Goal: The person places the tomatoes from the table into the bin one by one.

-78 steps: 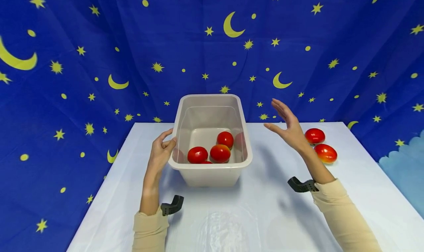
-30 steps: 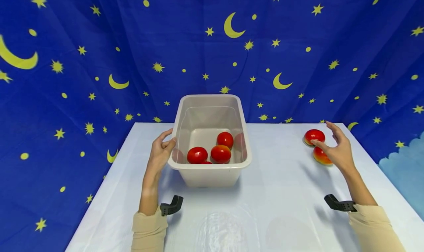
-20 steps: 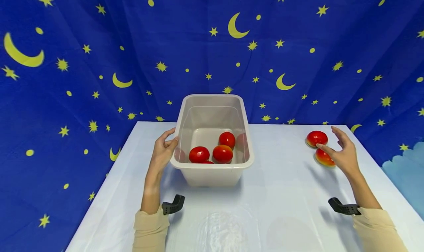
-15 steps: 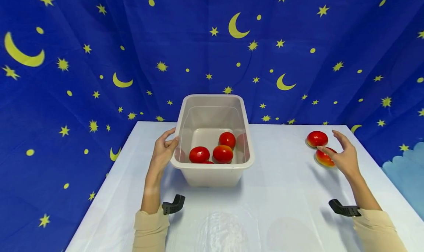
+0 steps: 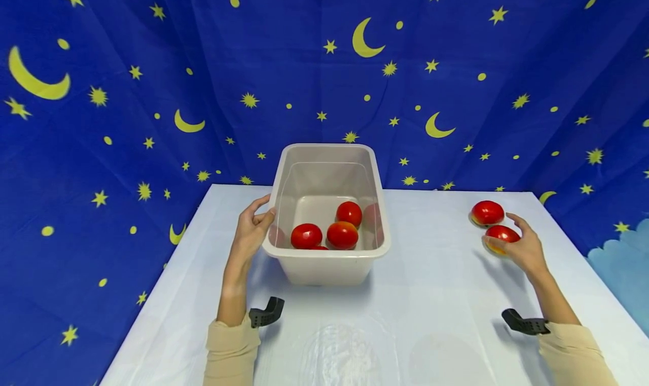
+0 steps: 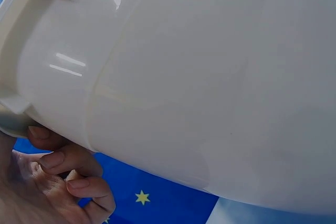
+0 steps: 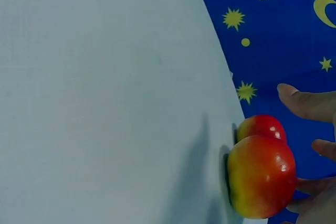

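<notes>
On the white table (image 5: 431, 307), the grey tub (image 5: 324, 270) holds several red fruits (image 5: 342, 235), its left rim pinched by the left hand (image 5: 247, 228), while the right hand (image 5: 527, 251), thumb and fingers parted and apparently gripping nothing, arches round the nearer fruit (image 5: 504, 233) beside the farther fruit (image 5: 488, 212); contact is unclear. The step looks like picking up that nearer one, so the next move calls for bringing thumb and fingers together on it. Compared with the earlier head views, the right hand sits lower about the fruit; tub and left hand stay put.
</notes>
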Motion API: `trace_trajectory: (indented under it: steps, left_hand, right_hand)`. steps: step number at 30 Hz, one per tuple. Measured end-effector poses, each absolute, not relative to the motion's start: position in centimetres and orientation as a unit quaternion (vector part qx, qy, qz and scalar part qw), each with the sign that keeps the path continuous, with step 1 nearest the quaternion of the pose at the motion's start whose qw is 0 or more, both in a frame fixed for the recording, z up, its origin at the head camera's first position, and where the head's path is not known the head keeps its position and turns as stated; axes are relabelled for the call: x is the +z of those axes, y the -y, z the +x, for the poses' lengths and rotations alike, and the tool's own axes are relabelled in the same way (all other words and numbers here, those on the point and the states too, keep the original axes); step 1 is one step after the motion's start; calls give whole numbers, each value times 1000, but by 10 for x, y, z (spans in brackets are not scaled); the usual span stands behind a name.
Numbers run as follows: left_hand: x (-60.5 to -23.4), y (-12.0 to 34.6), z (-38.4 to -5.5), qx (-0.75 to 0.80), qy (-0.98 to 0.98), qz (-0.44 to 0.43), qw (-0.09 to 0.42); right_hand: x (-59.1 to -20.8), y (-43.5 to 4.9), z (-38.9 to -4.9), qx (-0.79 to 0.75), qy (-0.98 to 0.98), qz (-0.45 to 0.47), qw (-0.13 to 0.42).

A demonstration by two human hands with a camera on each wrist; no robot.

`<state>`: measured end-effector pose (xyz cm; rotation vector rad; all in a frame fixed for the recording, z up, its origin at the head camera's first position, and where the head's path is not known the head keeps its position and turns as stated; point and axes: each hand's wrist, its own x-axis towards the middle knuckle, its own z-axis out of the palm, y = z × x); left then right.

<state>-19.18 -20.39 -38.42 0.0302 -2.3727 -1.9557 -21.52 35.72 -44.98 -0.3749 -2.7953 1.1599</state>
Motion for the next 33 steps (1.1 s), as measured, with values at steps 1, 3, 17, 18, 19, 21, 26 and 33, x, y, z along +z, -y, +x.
trace_trajectory:
  steps: [1, 3, 17, 18, 19, 21, 26, 33]
  left_hand:
    - [-385, 204, -192, -636, 771, 9, 33]
    - [-385, 204, -192, -638, 769, 7, 34]
    - [-384, 202, -193, -639, 769, 5, 30]
    - [-384, 203, -193, -640, 768, 5, 30]
    - [-384, 203, -193, -639, 768, 3, 31]
    - [-384, 203, -192, -639, 768, 1, 33]
    - [-383, 204, -192, -639, 768, 2, 35]
    - [-384, 203, -192, -640, 768, 7, 31]
  right_hand:
    - [-452, -358, -215, 378, 916, -129, 37]
    - [-455, -359, -216, 376, 917, -134, 29]
    - [-470, -365, -209, 367, 922, -96, 74]
    - [-471, -365, -209, 368, 922, -96, 76]
    - [-471, -365, -209, 368, 922, -95, 79]
    - [-473, -365, -209, 369, 921, -92, 83]
    - [-475, -367, -211, 366, 922, -93, 91]
    - [-479, -371, -211, 385, 912, -111, 87]
